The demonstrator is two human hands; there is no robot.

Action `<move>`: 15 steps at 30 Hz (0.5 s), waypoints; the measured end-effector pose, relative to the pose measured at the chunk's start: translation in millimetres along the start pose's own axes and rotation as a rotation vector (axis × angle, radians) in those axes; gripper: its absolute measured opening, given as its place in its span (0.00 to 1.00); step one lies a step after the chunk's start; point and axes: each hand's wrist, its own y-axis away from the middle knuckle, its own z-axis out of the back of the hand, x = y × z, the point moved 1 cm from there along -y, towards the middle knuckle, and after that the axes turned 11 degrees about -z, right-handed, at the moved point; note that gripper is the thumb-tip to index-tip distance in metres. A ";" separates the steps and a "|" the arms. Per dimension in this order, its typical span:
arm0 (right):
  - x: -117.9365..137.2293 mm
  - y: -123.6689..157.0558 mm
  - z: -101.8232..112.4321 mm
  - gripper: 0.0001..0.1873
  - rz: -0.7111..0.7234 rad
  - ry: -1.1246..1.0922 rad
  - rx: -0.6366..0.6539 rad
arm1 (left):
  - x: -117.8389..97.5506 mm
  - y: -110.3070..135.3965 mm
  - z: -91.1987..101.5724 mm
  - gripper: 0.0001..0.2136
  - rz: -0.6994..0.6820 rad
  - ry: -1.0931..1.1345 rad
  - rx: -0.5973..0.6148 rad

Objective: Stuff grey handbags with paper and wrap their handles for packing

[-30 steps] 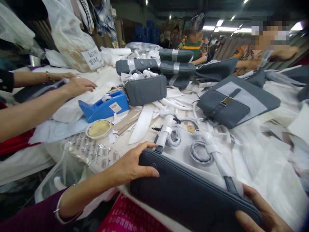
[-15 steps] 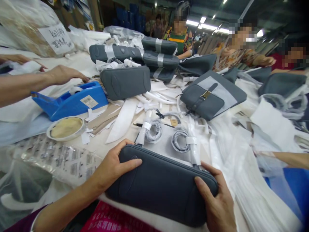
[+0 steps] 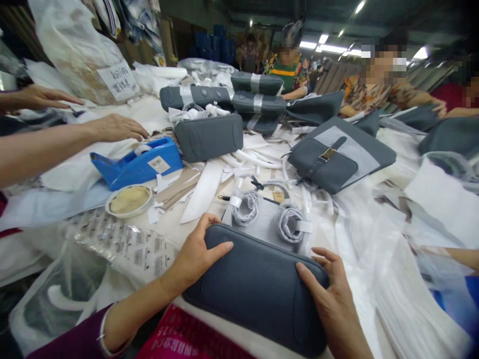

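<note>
Both my hands hold a dark grey leather handbag [image 3: 258, 291] lying on its side at the table's near edge. My left hand [image 3: 198, 254] grips its left end, and my right hand [image 3: 322, 294] presses on its right end. Behind the bag lie several coiled straps wrapped in white [image 3: 245, 208], with a pen [image 3: 224, 198] beside them. A co-worker's hand [image 3: 116, 128] hovers above a blue tape dispenser [image 3: 138, 164].
A grey bag with a brass buckle [image 3: 329, 159] and several taped grey bags [image 3: 207, 137] sit on white wrapping sheets across the table. A dish of yellow paste [image 3: 129, 201] and a plastic sheet of labels [image 3: 123, 249] lie to the left. Co-workers sit opposite.
The bag has swung from a tilted position to lie flatter in front of me. My right hand has moved up onto its right end. The view has shifted.
</note>
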 end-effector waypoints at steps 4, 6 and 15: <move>-2.1 -1.9 -2.9 0.30 0.089 0.033 -0.006 | -6.1 3.5 0.2 0.19 -0.177 -0.240 -0.019; -3.3 -1.9 -4.0 0.30 0.109 0.036 -0.002 | -17.6 5.7 -1.7 0.19 -0.302 -0.459 -0.016; -1.4 -0.8 -4.2 0.30 0.277 0.022 -0.015 | -53.4 -19.5 -58.4 0.18 -0.763 -0.791 0.439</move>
